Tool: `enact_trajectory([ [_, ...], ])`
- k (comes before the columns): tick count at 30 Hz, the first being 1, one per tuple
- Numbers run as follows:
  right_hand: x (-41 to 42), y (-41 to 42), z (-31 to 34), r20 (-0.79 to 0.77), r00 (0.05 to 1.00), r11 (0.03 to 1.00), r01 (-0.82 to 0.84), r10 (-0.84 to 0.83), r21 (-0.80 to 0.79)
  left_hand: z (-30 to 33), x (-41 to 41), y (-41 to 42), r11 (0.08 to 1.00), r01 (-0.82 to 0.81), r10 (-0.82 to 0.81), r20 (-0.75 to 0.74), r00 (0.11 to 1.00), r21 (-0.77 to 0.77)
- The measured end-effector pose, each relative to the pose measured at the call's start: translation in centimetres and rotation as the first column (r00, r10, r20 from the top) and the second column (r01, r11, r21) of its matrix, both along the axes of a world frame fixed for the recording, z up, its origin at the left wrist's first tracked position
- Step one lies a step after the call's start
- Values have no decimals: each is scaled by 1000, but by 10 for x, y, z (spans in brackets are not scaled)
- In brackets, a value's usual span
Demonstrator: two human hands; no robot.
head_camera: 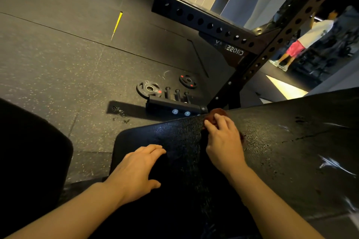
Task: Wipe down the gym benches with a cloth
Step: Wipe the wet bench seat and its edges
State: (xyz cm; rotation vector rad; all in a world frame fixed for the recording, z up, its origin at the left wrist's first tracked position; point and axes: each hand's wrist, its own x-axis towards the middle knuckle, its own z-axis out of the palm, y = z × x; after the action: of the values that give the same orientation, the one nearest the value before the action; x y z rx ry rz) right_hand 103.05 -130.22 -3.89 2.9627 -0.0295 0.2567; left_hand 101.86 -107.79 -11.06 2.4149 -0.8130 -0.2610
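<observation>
My right grip (223, 141) covers most of the cloth (218, 112); the counter (291, 151) runs off the frame's right edge.

Single head-worn, wide-angle view, looking forward and steeply down from close above the black padded bench (272, 151), both forearms entering from the bottom edge. Tilted frame, edges bowed. Beyond, speckled dark rubber floor (58, 54) and black perforated steel rack (213, 23) farther off at the top.
</observation>
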Motion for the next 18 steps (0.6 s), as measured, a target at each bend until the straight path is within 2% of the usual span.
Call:
enact_trajectory([
  [3, -23, 16, -13, -182, 946, 960, -278, 268, -28, 2, -1, -3, 1000, 0, 0, 14, 1000, 15],
  [4, -23, 11, -8, -197, 937, 954, -300, 288, -31, 3, -2, -4, 1000, 4, -4, 24, 1000, 17],
  [5, -17, 2, -2, -141, 955, 963, -267, 260, -34, 3, -4, -5, 1000, 9, -9, 37, 999, 15],
  [7, -11, -8, 10, 15, 997, 996, -74, 74, 39, 5, -8, -7, 1000, 24, -24, 61, 998, -1],
  [8, -13, -3, 9, 23, 1000, 999, -3, 2, 45, 5, -11, -9, 999, 28, -27, 64, 998, -15],
  [9, -20, 6, 3, -18, 1000, 999, -10, 10, 33, 6, -12, -11, 999, 29, -27, 71, 997, -30],
  [12, -49, 23, -14, -193, 942, 960, -280, 276, 5, 6, -20, -19, 998, 33, -28, 89, 996, -59],
  [13, -50, 17, -8, -198, 937, 957, -291, 287, 10, 6, -22, -21, 997, 40, -34, 89, 995, -62],
  [14, -46, 7, -2, -147, 962, 973, -231, 231, 18, 5, -25, -22, 997, 48, -42, 92, 995, -61],
  [16, -43, -3, 8, -30, 1000, 996, 0, 2, 90, 4, -29, -22, 996, 55, -49, 94, 994, -64],
  [17, -46, 1, 6, 2, 999, 995, 44, -45, 92, 4, -31, -22, 996, 50, -43, 96, 994, -69],
  [18, -53, 9, 1, -17, 1000, 997, 7, -6, 72, 4, -32, -21, 996, 42, -35, 101, 994, -73],
])
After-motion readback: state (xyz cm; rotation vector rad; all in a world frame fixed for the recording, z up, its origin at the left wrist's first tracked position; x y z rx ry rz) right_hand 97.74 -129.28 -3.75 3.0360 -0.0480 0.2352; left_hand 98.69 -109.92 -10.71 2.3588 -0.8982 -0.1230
